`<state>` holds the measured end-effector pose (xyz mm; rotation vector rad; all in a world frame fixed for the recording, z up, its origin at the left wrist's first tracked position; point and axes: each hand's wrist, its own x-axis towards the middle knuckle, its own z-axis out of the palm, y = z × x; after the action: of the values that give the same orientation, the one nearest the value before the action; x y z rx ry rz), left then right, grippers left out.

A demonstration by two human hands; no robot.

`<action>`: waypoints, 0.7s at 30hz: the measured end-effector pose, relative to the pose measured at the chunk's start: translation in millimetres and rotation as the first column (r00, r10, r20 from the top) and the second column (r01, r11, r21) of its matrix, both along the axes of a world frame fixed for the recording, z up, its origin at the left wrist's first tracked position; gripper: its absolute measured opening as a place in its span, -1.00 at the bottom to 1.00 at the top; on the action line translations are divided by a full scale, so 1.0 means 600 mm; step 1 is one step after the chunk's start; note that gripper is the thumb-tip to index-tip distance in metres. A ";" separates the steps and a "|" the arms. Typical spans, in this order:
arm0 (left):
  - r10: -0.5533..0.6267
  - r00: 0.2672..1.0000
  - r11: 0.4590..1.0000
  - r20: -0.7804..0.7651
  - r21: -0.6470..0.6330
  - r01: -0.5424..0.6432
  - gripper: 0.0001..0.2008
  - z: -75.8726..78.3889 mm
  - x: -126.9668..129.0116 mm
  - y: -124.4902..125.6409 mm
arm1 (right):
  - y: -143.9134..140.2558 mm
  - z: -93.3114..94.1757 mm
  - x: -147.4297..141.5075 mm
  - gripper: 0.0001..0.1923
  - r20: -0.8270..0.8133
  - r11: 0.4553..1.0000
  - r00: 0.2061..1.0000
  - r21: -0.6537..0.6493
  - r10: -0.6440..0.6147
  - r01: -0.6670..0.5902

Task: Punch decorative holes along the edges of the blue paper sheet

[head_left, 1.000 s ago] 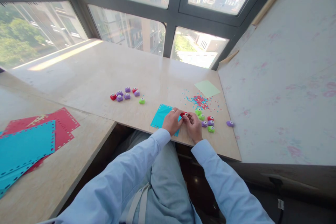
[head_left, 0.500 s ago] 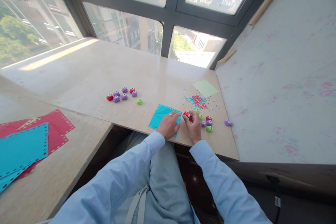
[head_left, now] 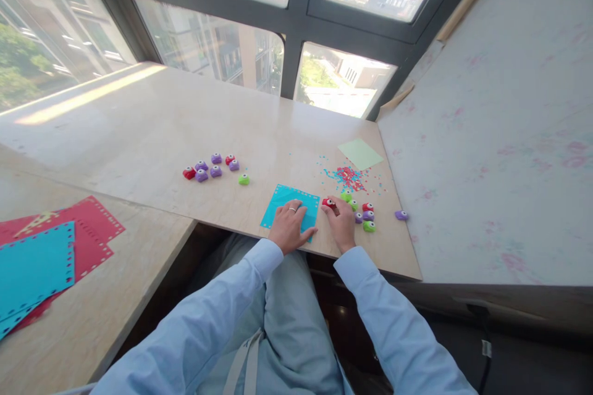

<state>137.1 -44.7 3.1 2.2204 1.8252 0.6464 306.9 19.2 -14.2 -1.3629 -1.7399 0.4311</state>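
A blue sheet of paper (head_left: pixel 278 200) lies near the table's front edge, with small holes punched along its borders. My left hand (head_left: pixel 288 226) rests on it, fingers spread, a ring on one finger. Just right of the sheet, my right hand (head_left: pixel 341 223) has its fingers closed on a small red craft punch (head_left: pixel 328 202); part of the punch is hidden by the fingers. Close beside the right hand stand several more punches, among them a green punch (head_left: pixel 369 226), a purple punch (head_left: pixel 368 216) and another red punch (head_left: pixel 367 207).
Red and blue paper bits (head_left: pixel 349 178) lie scattered beyond the right hand, beside a pale green sheet (head_left: pixel 360 154). Several purple and red punches (head_left: pixel 215 170) sit to the left. Punched red and blue sheets (head_left: pixel 37 259) overlap on the left surface. A papered wall (head_left: pixel 486 136) bounds the right.
My left hand has shifted slightly left on the blue sheet and its fingers have spread flatter. The red punch in my right hand now sits more level, its top facing up.
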 end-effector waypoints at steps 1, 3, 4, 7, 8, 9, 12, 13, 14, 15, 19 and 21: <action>0.007 1.000 1.000 0.004 -0.006 -0.007 -0.49 0.000 0.000 0.001 | 0.000 -0.001 0.000 -0.69 0.014 1.000 1.000 0.001 -0.001 0.001; 0.024 1.000 1.000 0.013 -0.019 -0.024 -0.52 0.000 -0.001 0.002 | 0.000 -0.003 0.000 -0.70 0.048 1.000 0.999 0.006 0.004 -0.004; 0.031 0.999 0.999 0.018 -0.023 -0.031 -0.53 -0.001 -0.001 0.002 | 0.000 -0.003 0.000 -0.70 0.068 1.000 0.998 0.008 0.011 -0.012; 0.038 0.999 0.999 0.029 -0.009 -0.038 -0.53 -0.003 -0.001 0.001 | 0.001 -0.002 -0.001 -0.69 0.124 0.999 0.992 0.010 0.030 -0.032; 0.037 0.999 0.999 0.030 0.000 -0.037 -0.52 -0.004 -0.001 0.000 | 0.001 -0.001 -0.002 -0.69 0.137 0.999 0.990 0.010 0.031 -0.033; 0.037 0.999 0.999 0.032 0.007 -0.038 -0.51 -0.004 0.000 -0.001 | 0.002 -0.001 -0.002 -0.68 0.147 0.999 0.989 0.010 0.029 -0.030; 0.035 0.999 0.999 0.032 0.017 -0.035 -0.41 -0.004 0.002 -0.005 | 0.003 0.000 -0.006 -0.64 0.173 1.000 0.985 0.007 0.021 -0.022; 0.032 0.999 0.999 0.032 0.020 -0.033 -0.37 -0.003 0.002 -0.005 | 0.003 0.001 -0.007 -0.63 0.182 1.000 0.983 0.005 0.021 -0.023; 0.030 0.999 0.999 0.031 0.022 -0.031 -0.33 -0.002 0.003 -0.006 | 0.003 0.001 -0.008 -0.62 0.191 1.000 0.981 0.002 0.023 -0.024; 0.029 0.999 0.999 0.031 0.024 -0.030 -0.32 -0.001 0.004 -0.006 | 0.003 0.001 -0.009 -0.61 0.200 1.000 0.979 -0.001 0.026 -0.026; 0.047 0.998 0.998 0.039 0.031 -0.048 -0.38 0.003 0.008 -0.006 | 0.002 0.002 -0.012 -0.58 0.235 0.999 0.971 -0.007 0.047 -0.047; 0.069 0.997 0.997 0.044 0.039 -0.071 -0.42 0.004 0.010 -0.006 | 0.001 0.002 -0.012 -0.57 0.245 0.999 0.968 -0.005 0.053 -0.053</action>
<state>143.3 -48.4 5.5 2.1587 1.8928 0.7436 299.4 19.8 -13.0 -1.4189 -1.9802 0.2996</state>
